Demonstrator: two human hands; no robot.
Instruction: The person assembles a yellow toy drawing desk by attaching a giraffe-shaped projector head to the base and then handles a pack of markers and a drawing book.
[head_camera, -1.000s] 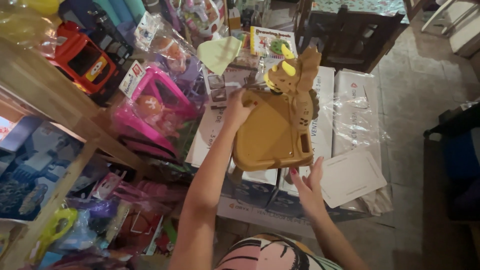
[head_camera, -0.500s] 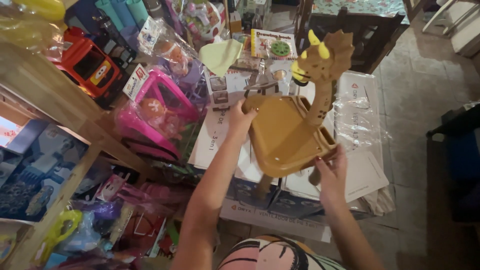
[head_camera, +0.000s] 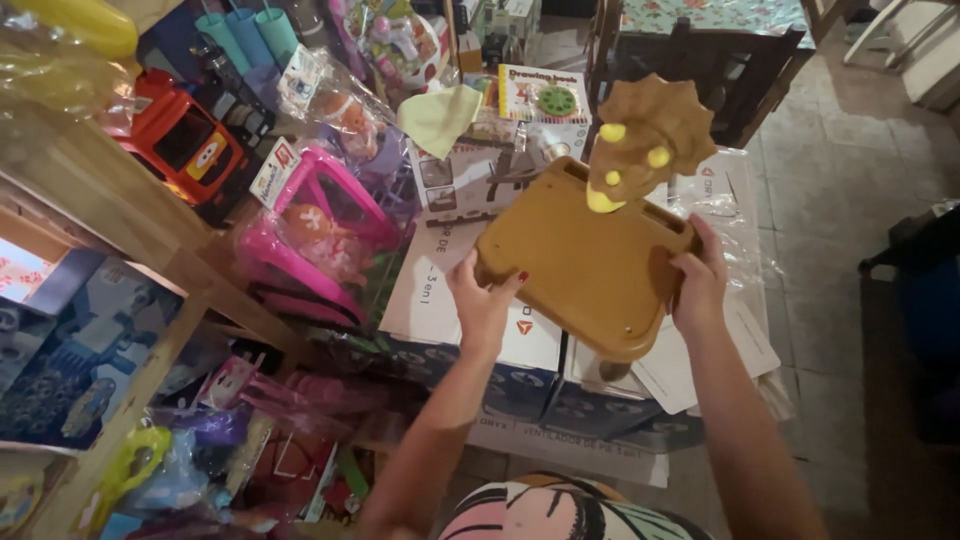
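At the centre of the frame we hold a brown dinosaur-shaped toy seat (head_camera: 590, 270) in the air, its horned head (head_camera: 645, 140) with yellow horns toward the top of the frame. Our left hand (head_camera: 485, 305) grips its left edge, fingers closed over the rim; our right hand (head_camera: 700, 280) clasps the right edge the same way. Below the seat lie stacked cardboard boxes (head_camera: 480, 330). To the left stands a pink toy in plastic wrap (head_camera: 320, 235), and at upper left a red toy truck (head_camera: 185, 145) sits on a wooden shelf (head_camera: 120, 215).
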